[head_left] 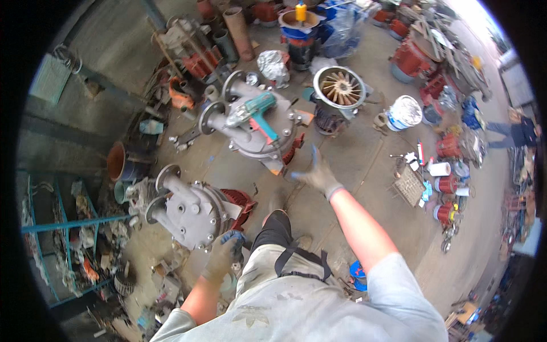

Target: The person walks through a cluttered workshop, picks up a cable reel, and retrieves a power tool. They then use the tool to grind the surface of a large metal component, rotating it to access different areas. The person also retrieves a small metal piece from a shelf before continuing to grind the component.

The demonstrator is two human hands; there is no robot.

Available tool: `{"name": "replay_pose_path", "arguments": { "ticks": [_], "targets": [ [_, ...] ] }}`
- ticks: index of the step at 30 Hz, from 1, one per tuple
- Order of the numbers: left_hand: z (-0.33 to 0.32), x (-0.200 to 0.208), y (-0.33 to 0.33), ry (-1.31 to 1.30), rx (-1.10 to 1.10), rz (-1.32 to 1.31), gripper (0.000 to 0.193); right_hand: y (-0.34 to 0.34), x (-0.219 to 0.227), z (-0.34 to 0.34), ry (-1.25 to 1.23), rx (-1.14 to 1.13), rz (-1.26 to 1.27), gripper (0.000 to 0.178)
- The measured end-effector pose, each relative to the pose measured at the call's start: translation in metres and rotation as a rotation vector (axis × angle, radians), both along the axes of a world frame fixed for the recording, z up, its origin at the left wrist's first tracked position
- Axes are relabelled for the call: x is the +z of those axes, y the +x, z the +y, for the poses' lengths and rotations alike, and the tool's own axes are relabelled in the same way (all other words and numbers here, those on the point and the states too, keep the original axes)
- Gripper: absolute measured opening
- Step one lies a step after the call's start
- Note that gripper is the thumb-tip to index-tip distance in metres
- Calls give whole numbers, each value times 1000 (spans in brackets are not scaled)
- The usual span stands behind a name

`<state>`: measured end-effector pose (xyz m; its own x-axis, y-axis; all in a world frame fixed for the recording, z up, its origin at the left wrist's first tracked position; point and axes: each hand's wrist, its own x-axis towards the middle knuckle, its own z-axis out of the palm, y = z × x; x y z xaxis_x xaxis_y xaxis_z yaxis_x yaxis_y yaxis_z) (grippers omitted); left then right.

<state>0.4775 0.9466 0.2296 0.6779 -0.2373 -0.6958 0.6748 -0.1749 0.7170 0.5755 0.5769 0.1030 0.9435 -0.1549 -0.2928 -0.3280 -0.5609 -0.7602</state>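
Observation:
My right hand (320,178), in a grey glove with dark blue fingertips, reaches forward with its fingers spread and nothing in them. It is beside a round grey metal housing (256,128) with two flanged pipes and bolts round its rim. On top of that housing lies a teal and red cordless impact wrench (259,117). My left hand (223,253), gloved alike, is low beside a second, similar grey housing (194,214) with a red part behind it. Its fingers are curled; what they hold, if anything, I cannot make out.
Ahead stands a round metal casing with a bladed impeller (340,88), next to a white bucket (404,113). A crate (409,186), a paper roll (439,169) and red machine parts lie to the right. Teal shelving (68,225) is at left. Another person (515,134) is at far right.

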Motion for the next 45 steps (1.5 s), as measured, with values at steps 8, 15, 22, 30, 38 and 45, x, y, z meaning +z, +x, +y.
{"name": "replay_pose_path", "arguments": {
  "ticks": [8, 15, 22, 30, 38, 45],
  "targets": [
    [17, -55, 66, -151, 467, -49, 37, 188, -37, 64, -438, 301, 226, 98],
    [-11, -72, 147, -259, 637, -74, 37, 208, -58, 91, -483, 267, 325, 77],
    [-63, -81, 225, -552, 796, 5, 33, 250, -22, 29, 197, 576, 475, 34],
    [-118, -68, 304, -779, 1032, -15, 31, 196, 100, -67, 480, 444, 320, 51],
    [-195, -54, 347, -867, 952, 90, 28, 218, 77, -126, 86, 895, -447, 54],
    [-241, -46, 355, -968, 899, 227, 30, 247, 87, -157, 1179, 186, 492, 45]
  ]
}}
